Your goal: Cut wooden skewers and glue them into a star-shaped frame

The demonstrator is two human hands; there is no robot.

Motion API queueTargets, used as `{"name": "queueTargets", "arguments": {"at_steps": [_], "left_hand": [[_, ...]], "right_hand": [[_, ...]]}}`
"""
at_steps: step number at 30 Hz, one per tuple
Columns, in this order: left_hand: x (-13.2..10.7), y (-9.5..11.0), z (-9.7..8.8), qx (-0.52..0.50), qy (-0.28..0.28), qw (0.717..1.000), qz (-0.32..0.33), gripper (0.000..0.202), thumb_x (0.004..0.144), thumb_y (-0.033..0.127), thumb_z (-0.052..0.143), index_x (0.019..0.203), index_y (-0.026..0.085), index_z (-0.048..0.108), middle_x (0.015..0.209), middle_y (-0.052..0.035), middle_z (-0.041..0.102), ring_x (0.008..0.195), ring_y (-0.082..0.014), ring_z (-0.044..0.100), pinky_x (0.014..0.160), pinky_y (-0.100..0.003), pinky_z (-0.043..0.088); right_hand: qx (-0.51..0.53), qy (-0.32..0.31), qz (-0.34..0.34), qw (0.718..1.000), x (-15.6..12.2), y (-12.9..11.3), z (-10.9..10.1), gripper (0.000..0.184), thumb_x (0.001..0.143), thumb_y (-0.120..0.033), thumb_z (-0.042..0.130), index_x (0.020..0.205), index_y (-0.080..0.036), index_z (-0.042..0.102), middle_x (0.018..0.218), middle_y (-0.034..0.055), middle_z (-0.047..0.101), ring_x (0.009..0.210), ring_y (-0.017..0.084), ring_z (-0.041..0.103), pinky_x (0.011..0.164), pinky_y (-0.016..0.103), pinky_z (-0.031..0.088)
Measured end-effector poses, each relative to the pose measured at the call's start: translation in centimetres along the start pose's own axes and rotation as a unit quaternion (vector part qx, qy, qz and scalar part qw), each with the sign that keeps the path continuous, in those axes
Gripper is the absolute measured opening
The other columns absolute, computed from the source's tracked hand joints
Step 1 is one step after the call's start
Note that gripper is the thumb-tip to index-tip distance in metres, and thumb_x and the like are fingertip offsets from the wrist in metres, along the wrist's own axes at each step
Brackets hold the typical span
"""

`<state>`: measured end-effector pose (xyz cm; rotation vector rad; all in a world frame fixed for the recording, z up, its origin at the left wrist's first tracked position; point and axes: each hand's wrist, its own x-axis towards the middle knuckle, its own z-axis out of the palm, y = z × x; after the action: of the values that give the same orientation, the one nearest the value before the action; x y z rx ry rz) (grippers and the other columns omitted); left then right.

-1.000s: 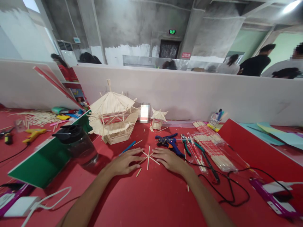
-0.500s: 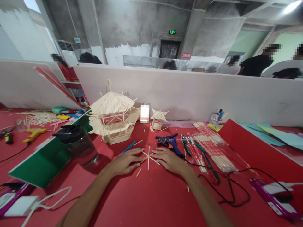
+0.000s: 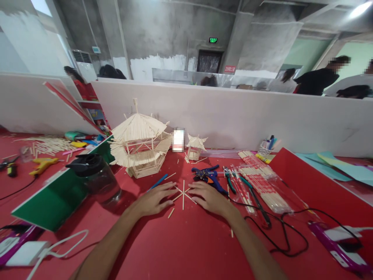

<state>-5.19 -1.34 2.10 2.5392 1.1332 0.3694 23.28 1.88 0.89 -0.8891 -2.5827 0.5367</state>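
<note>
Thin wooden sticks laid as a six-armed star (image 3: 183, 193) lie flat on the red tabletop between my hands. My left hand (image 3: 155, 199) rests palm down at the star's left side, its fingers stretched out and their tips close to the left arms. On the other side, my right hand (image 3: 210, 197) lies likewise, fingers extended, tips at the right-hand arms. Whether the fingertips touch the sticks I cannot tell. A short loose stick (image 3: 171, 213) lies just below the star on the left. Beyond my left hand is a blue pen-like tool (image 3: 159, 181).
Behind stand a large stick pavilion (image 3: 140, 144) and a small one (image 3: 196, 147). A dark bottle (image 3: 99, 181) is at left, near a yellow glue gun (image 3: 43, 165). Blue pliers (image 3: 208, 177), bagged sticks (image 3: 268, 186) and a black cable (image 3: 287, 233) lie at right.
My left fingers have drawn back slightly from the star, so its lower-left stick shows more fully. The right hand has hardly moved.
</note>
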Motion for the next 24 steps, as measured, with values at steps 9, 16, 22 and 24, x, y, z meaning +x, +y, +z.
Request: {"name": "queueTargets", "arguments": {"at_steps": [9, 16, 22, 24], "left_hand": [[-0.2, -0.7, 0.8, -0.026, 0.038, 0.998, -0.032, 0.059, 0.095, 0.053, 0.05, 0.146, 0.024, 0.044, 0.151, -0.0098, 0.044, 0.14, -0.0275, 0.04, 0.115, -0.044, 0.035], [-0.3, -0.9, 1.0, -0.022, 0.044, 0.998, -0.035, 0.06, 0.095, 0.053, 0.049, 0.147, 0.023, 0.042, 0.152, -0.0099, 0.043, 0.141, -0.0274, 0.039, 0.116, -0.044, 0.034], [-0.4, -1.0, 0.9, -0.017, 0.034, 0.998, -0.044, 0.066, 0.093, 0.055, 0.051, 0.148, 0.02, 0.04, 0.154, -0.0117, 0.039, 0.143, -0.0292, 0.035, 0.115, -0.044, 0.035], [-0.4, -1.0, 0.9, -0.016, 0.033, 0.998, -0.046, 0.067, 0.093, 0.057, 0.051, 0.148, 0.02, 0.04, 0.154, -0.0118, 0.039, 0.143, -0.0295, 0.034, 0.115, -0.044, 0.035]], "right_hand": [[0.023, -0.017, 0.051, 0.998, -0.3, 0.1, -0.4, 0.045, 0.094, -0.036, 0.057, 0.137, -0.022, 0.055, 0.144, 0.0098, 0.052, 0.136, 0.025, 0.043, 0.114, 0.045, 0.032], [0.051, -0.051, 0.086, 0.994, -0.6, 0.5, -0.6, 0.061, 0.088, -0.041, 0.065, 0.144, -0.022, 0.047, 0.153, 0.0112, 0.04, 0.142, 0.027, 0.033, 0.117, 0.047, 0.027], [0.051, -0.054, 0.082, 0.994, -0.7, 1.3, -0.3, 0.066, 0.087, -0.043, 0.066, 0.146, -0.023, 0.044, 0.153, 0.0112, 0.04, 0.143, 0.027, 0.032, 0.117, 0.047, 0.027], [0.05, -0.052, 0.081, 0.994, -0.8, 1.3, -0.3, 0.066, 0.087, -0.042, 0.066, 0.145, -0.023, 0.044, 0.153, 0.0114, 0.04, 0.143, 0.027, 0.032, 0.117, 0.047, 0.027]]}}
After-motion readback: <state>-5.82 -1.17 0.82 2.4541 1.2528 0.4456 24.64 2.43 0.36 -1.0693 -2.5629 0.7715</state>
